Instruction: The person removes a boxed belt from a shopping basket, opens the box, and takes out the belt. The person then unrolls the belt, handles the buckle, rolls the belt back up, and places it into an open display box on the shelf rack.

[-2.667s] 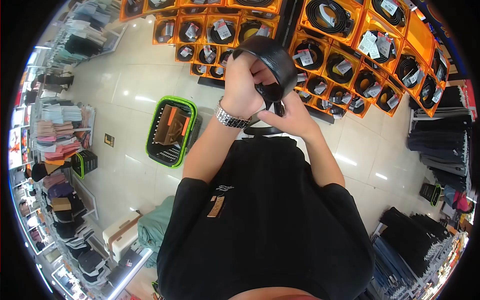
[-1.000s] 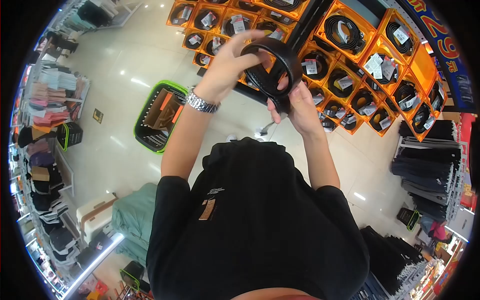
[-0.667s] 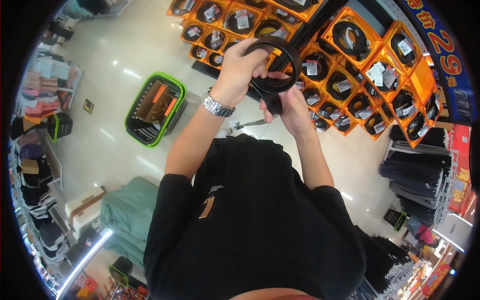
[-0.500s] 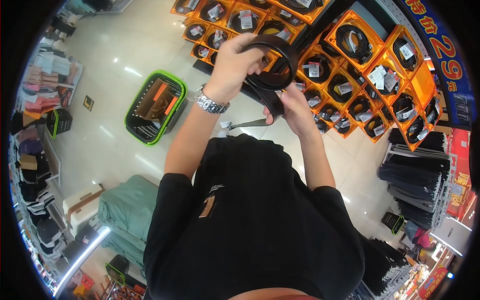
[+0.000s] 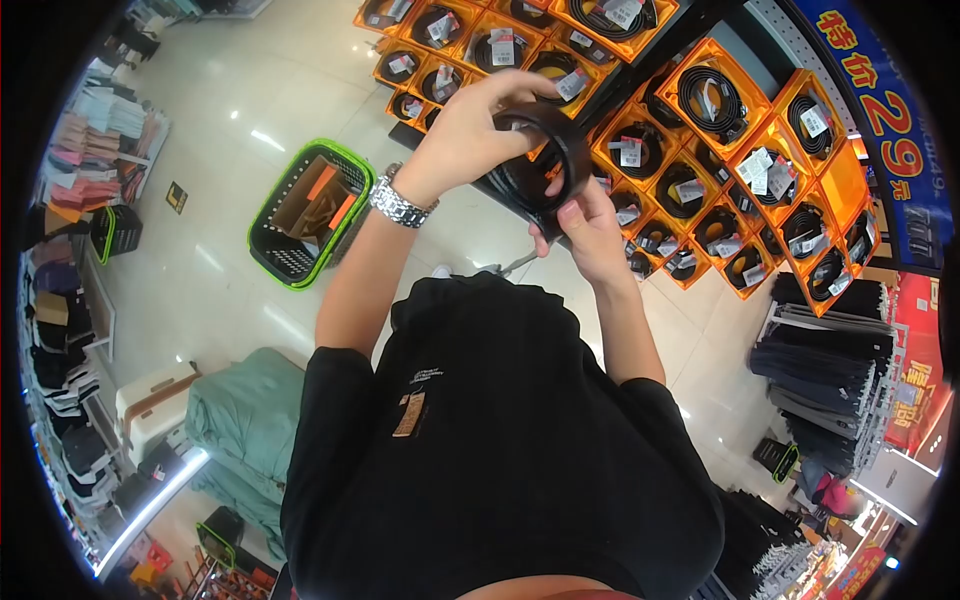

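A black belt (image 5: pixel 574 150) is wound into a loose coil in front of my chest. My left hand (image 5: pixel 478 125), with a metal watch at its wrist, curls over the coil's upper left side and grips it. The thumb and fingers of my right hand (image 5: pixel 588 228) close on the belt at the coil's lower edge. A short greyish strip shows just below the coil; whether it is part of the belt I cannot tell. Beyond both hands, coiled belts (image 5: pixel 712 98) with white tags sit in orange display boxes (image 5: pixel 850 185).
A green-rimmed shopping basket (image 5: pixel 262 225) with a brown and orange item inside stands on the floor to the left. Racks of dark trousers (image 5: pixel 815 350) hang at the right. A green cloth cover (image 5: pixel 245 410) and a white suitcase (image 5: pixel 152 400) are at the lower left.
The belt's coil has tightened, and the trailing part below it is shorter. My left hand has lowered slightly and moved left, while the right has shifted slightly down.
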Demonstrator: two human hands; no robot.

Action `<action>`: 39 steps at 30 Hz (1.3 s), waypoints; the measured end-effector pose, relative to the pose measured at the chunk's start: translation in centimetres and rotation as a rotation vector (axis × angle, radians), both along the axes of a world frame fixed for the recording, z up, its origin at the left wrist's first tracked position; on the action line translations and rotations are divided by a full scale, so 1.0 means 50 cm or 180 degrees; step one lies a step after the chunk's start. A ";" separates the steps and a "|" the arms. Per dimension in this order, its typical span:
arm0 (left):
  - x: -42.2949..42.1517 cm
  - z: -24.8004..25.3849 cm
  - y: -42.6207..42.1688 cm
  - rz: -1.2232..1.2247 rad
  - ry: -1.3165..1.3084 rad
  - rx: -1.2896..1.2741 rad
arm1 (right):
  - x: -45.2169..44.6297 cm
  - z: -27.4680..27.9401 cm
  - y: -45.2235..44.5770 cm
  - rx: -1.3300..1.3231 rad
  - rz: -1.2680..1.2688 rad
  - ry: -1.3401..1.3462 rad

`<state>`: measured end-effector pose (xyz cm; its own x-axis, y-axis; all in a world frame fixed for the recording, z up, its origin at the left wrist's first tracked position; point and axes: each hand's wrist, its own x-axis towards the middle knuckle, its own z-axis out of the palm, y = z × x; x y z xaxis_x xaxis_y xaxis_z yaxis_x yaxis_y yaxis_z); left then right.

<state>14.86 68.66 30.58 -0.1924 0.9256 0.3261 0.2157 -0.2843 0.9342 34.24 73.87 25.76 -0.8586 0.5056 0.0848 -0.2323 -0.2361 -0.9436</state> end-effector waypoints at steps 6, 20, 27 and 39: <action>0.070 -0.062 -0.012 -0.0333 -0.3177 -0.0548 | -0.017 -0.013 0.008 0.0120 -0.0173 0.0267; 0.053 -0.049 0.015 0.0463 -0.3616 -0.0106 | 0.020 0.003 0.005 0.0143 -0.0149 -0.0388; -0.017 -0.037 -0.005 0.0180 -0.0800 -0.0454 | 0.044 -0.003 0.030 -0.0022 0.0175 -0.0198; 0.050 -0.050 0.008 0.0343 -0.0569 -0.0142 | 0.027 -0.014 -0.005 -0.0089 -0.0075 0.0165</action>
